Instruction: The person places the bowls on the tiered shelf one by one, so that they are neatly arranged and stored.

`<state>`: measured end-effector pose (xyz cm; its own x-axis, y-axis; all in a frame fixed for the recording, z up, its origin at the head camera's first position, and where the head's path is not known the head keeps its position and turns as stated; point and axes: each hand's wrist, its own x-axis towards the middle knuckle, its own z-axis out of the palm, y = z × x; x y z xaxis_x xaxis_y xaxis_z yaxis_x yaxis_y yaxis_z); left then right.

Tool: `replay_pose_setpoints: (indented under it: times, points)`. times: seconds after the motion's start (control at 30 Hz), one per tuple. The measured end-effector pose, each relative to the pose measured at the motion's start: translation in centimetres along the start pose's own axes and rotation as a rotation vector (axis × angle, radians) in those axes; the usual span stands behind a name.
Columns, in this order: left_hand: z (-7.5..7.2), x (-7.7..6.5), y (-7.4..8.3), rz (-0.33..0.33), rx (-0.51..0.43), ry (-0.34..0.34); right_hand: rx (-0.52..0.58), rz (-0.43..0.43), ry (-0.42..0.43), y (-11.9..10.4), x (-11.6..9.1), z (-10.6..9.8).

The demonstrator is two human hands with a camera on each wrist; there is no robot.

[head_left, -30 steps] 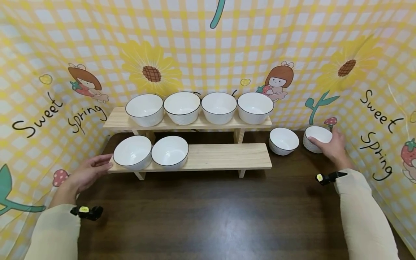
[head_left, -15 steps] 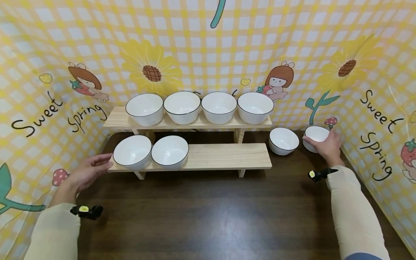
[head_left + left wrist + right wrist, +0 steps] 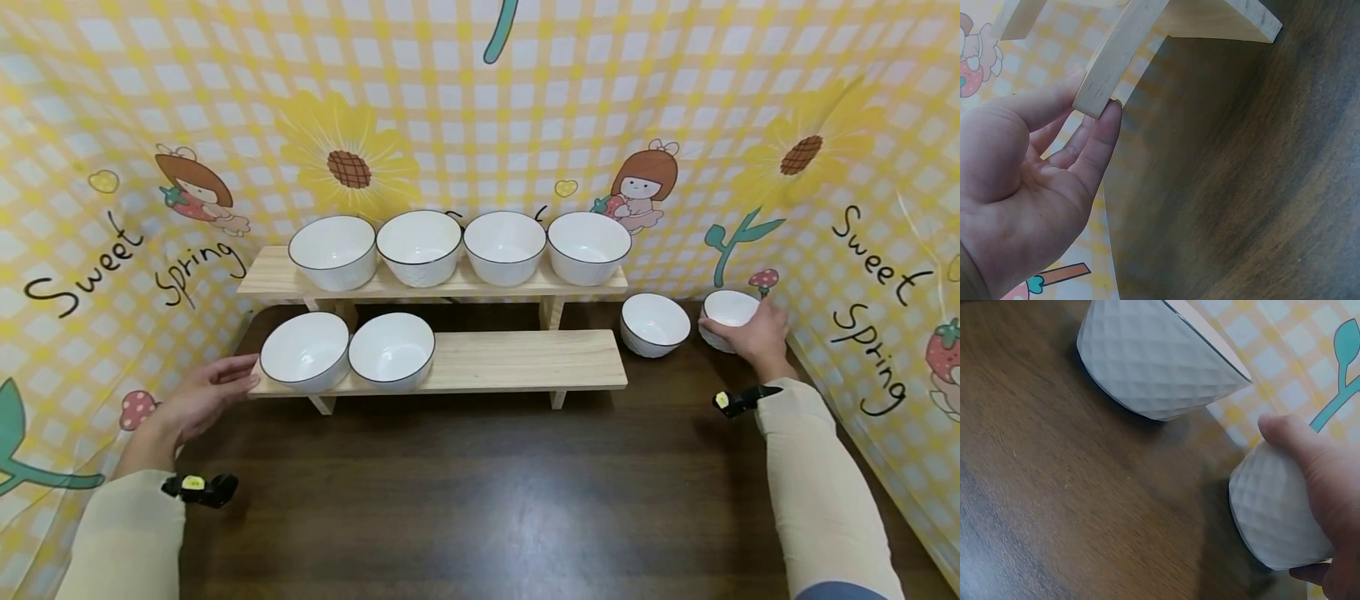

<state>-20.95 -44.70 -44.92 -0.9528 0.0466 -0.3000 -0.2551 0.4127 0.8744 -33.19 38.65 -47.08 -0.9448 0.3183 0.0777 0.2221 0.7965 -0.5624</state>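
Note:
At the left end of a two-tier wooden shelf, my left hand pinches the lower board's corner between thumb and fingers; the left wrist view shows the board end between them. On the far right, my right hand grips a small white dark-rimmed bowl, thumb on its near side. In the right wrist view, that bowl has a diamond-textured outside, partly covered by the hand. Just left of it, a matching bowl stands on the table.
Several white bowls line the upper board. Two more, a left one and a right one, sit on the lower board's left half. Yellow checked cloth encloses the dark wooden table at the back and sides.
My right hand has shifted slightly left and closer around the far-right bowl, its thumb now farther across the near side. My left hand keeps its place on the shelf end.

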Motion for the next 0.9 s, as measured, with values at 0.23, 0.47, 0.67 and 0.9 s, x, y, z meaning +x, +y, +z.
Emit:
replay_pose_setpoints:
  times: [0.23,0.47,0.67,0.9]
  points:
    - [0.1,-0.1,0.1,0.002,0.0,-0.004,-0.042,-0.004,-0.05,0.0,-0.2,-0.5]
    - [0.0,-0.1,0.1,0.006,-0.011,-0.009,-0.047,-0.009,-0.081,-0.1,-0.7,-0.8]
    - [-0.1,-0.1,-0.2,0.012,-0.023,-0.013,-0.065,-0.034,-0.088,0.1,-0.8,-0.9]
    - [-0.1,-0.1,-0.3,0.035,-0.051,-0.005,-0.092,-0.074,-0.104,0.5,-0.8,-1.4]
